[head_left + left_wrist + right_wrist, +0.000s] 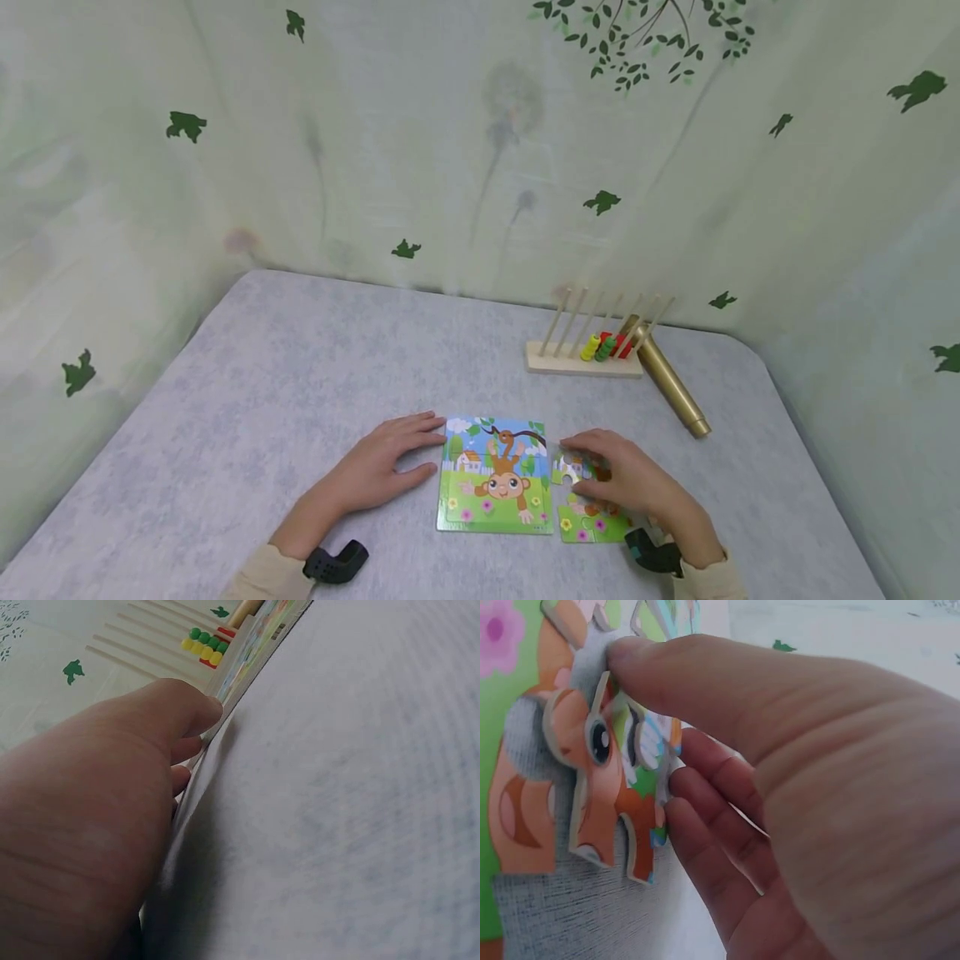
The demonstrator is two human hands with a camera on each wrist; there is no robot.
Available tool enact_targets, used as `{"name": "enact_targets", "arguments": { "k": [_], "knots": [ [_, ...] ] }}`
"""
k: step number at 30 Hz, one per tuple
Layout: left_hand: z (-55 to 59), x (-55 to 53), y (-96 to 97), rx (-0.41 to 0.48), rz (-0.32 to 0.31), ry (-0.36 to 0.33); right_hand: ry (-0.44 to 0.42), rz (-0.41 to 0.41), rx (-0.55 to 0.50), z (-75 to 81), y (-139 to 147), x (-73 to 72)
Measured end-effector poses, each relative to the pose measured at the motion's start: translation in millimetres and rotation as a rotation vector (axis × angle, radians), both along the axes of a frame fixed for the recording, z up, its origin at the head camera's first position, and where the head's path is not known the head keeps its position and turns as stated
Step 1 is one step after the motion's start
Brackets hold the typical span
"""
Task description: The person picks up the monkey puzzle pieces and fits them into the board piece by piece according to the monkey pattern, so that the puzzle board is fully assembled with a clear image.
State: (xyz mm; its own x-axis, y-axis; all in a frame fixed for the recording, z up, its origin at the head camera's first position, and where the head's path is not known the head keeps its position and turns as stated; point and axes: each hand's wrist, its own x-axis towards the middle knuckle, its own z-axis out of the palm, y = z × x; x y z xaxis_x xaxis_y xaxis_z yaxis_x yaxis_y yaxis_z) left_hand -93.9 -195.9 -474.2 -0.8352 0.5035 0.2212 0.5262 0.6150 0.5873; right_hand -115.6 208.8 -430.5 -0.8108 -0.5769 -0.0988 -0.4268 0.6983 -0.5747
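Note:
A square monkey picture-puzzle board (496,479) lies face up on the table. My left hand (390,467) rests on the table at its left side, fingers extended, fingertips right at the board's edge; the left wrist view shows the same hand (97,802) beside that edge. To the right of the board, loose puzzle pieces (592,527) lie close together. My right hand (626,475) is over them with thumb and fingers bent. In the right wrist view, a puzzle piece (604,765) with the monkey's eye sits between my right thumb and fingers, which partly hide the pieces behind.
Behind the puzzle stands a wooden counting rack (551,360) with upright rods and yellow, green and red beads. A gold-coloured tube (675,387) lies slanted beside it. The grey cloth-covered table (300,367) ends at a printed curtain (420,150).

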Motion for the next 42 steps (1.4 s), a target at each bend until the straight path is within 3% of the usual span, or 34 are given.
{"name": "enact_targets", "arguments": {
  "k": [10, 23, 27, 34, 42],
  "knots": [
    [-3.6, -0.4, 1.1, 0.015, 0.003, 0.004, -0.02, -0.032, 0.014, 0.6, 1.5, 0.3],
    [1.0, -2.0, 0.9, -0.006, 0.009, 0.0, 0.04, -0.017, 0.053, 3.3, -2.0, 1.7],
    [-0.2, -0.9, 1.3, -0.011, 0.004, -0.01, 0.042, -0.002, 0.083, 4.5, -2.9, 1.2],
    [0.3, -3.0, 1.0, -0.001, -0.003, 0.032, 0.069, 0.047, 0.138, 7.0, -5.2, -7.2],
    [4.7, 2.0, 0.9, -0.021, 0.002, -0.038, 0.053, 0.089, 0.115, 10.2, -6.4, -5.9]
  ]
}}
